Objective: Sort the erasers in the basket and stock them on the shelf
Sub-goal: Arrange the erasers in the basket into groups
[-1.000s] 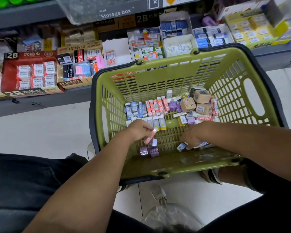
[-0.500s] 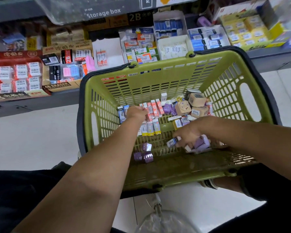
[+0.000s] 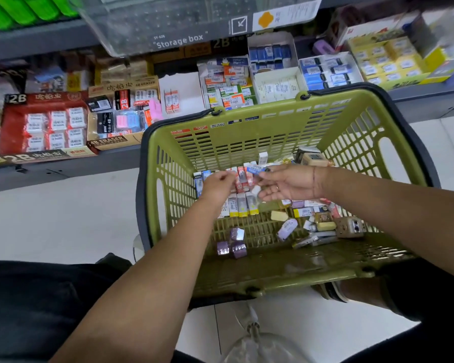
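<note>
A floor [image 3: 58, 221] of pale, glossy tiles lies below, with a dark grout line [image 3: 215, 331] crossing it near the bottom edge. Along the top runs a low grey metal shelf [image 3: 63, 167], its front lip close to the floor, crowded with open display cartons [image 3: 116, 144]. Above it sits a second grey shelf board [image 3: 37, 39], where a clear storage box [image 3: 168, 24] overhangs the edge. The light is even and soft.

- grey shelf [image 3: 63, 166] low down, packed with open display boxes side by side
- left end: red 2B box [image 3: 13, 132], brown 4B ERASER box [image 3: 108, 142] right next to it
- further right: white box [image 3: 186, 87] with a couple of erasers, blue-sleeve box [image 3: 325, 72], yellow box [image 3: 388, 61]
- white tiled floor [image 3: 50, 218] in front
</note>
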Demonstrator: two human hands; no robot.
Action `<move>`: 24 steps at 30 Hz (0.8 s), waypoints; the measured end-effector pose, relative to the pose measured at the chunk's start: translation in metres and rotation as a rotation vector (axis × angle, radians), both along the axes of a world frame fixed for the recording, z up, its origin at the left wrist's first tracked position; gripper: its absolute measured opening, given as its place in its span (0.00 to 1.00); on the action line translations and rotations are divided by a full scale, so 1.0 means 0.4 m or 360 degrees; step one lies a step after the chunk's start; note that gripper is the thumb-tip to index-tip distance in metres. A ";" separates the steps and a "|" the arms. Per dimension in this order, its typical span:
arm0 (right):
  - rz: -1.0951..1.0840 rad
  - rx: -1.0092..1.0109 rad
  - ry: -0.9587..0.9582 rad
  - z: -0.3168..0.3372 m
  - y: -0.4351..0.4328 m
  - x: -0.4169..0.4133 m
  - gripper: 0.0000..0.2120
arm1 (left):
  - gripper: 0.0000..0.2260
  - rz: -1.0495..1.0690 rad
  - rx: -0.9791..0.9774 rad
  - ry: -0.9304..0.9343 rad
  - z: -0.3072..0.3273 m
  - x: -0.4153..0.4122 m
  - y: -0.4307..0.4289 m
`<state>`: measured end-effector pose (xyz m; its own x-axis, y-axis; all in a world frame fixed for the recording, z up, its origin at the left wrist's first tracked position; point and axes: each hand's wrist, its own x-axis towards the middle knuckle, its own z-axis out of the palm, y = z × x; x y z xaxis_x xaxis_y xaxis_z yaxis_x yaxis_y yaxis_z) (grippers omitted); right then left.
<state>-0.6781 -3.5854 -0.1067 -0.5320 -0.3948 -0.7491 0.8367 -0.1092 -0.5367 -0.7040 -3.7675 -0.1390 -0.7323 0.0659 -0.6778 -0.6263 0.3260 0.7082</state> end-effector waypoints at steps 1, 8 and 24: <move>-0.0121 -0.0085 0.0000 0.004 -0.011 -0.004 0.10 | 0.13 -0.0015 0.0184 -0.0150 0.021 0.015 -0.006; -0.0478 -0.0240 -0.0034 0.019 -0.110 -0.001 0.11 | 0.11 0.0028 0.0572 -0.0356 0.090 0.085 -0.021; -0.0359 0.0911 -0.0189 -0.095 -0.172 0.054 0.18 | 0.15 0.0718 -0.0198 -0.0511 -0.012 0.127 -0.094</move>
